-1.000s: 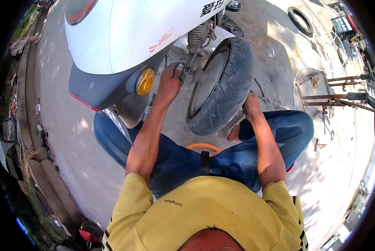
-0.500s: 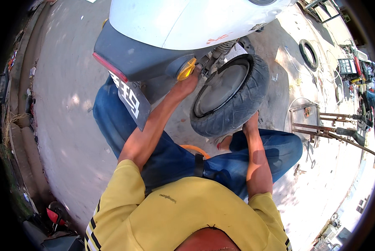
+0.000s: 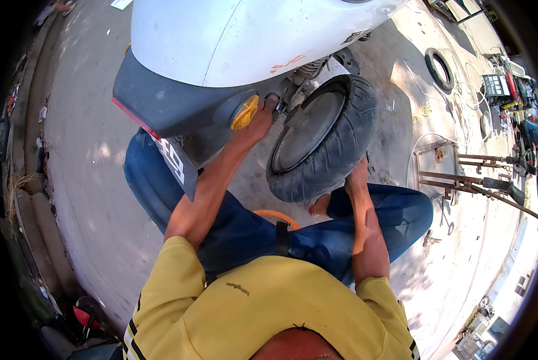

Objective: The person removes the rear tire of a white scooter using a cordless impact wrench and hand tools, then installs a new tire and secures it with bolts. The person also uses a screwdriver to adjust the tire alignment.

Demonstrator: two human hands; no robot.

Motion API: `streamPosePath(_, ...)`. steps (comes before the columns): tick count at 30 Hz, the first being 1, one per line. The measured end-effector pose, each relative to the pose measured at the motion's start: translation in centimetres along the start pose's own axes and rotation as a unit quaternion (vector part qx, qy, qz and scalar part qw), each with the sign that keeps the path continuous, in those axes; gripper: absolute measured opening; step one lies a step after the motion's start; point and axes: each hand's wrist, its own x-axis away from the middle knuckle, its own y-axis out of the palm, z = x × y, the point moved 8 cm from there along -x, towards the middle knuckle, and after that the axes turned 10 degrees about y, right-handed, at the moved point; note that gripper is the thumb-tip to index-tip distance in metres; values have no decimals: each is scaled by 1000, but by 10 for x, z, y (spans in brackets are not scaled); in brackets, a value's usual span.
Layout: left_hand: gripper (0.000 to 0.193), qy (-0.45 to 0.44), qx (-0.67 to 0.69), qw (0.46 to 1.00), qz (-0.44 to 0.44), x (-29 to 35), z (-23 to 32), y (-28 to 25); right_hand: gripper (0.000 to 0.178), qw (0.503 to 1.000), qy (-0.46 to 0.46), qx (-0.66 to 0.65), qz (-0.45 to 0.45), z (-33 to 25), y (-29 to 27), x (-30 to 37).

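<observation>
The tilted wheel (image 3: 314, 133) is at the near right of the white scooter (image 3: 179, 36). The left hand (image 3: 260, 120) curls at the metal fittings (image 3: 282, 103), and the right hand (image 3: 357, 175) is at the wheel's near right edge, probably to steady it; whether they grasp, I cannot tell.

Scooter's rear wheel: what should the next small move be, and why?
Probably steady the rear wheel with the right hand: the wheel leans, that hand is low by the tyre, and the left hand is up near the amber turn signal.
</observation>
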Motion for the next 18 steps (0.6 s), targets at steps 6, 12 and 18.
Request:
streamPosePath(6, 38, -13, 9, 1000, 5, 5, 15, -6, 48, 996, 72, 34, 50, 0, -4, 10)
streamPosePath(12, 35, -57, 109, 992, -15, 18, 41, -16, 41, 995, 95, -1, 22, 12, -4, 10)
streamPosePath(18, 32, -85, 133, 987, -33, 17, 33, -13, 32, 996, 74, -49, 23, 2, 8, 18)
